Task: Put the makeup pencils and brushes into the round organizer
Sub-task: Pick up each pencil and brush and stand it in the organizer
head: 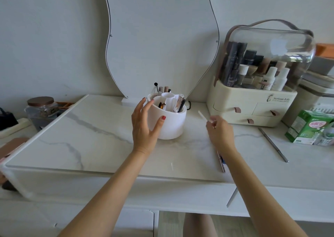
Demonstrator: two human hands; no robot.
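My left hand point(144, 124) is spread wide against the left side of the round organizer point(170, 123), thumb on its front wall, fingers point(144, 103) released and curved near the rim, not clamped. The organizer stands upright on the marble-patterned table point(90, 146), just in front of the wavy mirror point(159, 38). It already holds several pencils and brushes; a clear-capped tube point(178, 103) leans in the right compartment.

My right hand point(219, 132) hovers to the right of the organizer, apart from it, fingertips pinching a thin white stick point(203, 116) that angles up and left toward the organizer. I cannot tell whether it is a pencil or a brush.

On the table: a dark pencil point(221, 161) partly hidden under my right forearm, and a slim grey pencil point(273, 145) lying further right, well apart from the organizer.

Behind them, a cream cosmetic case point(253, 106) with clear lid, full of bottles. Green carton point(307, 128) at far right. Glass jar point(42, 106) at far left.
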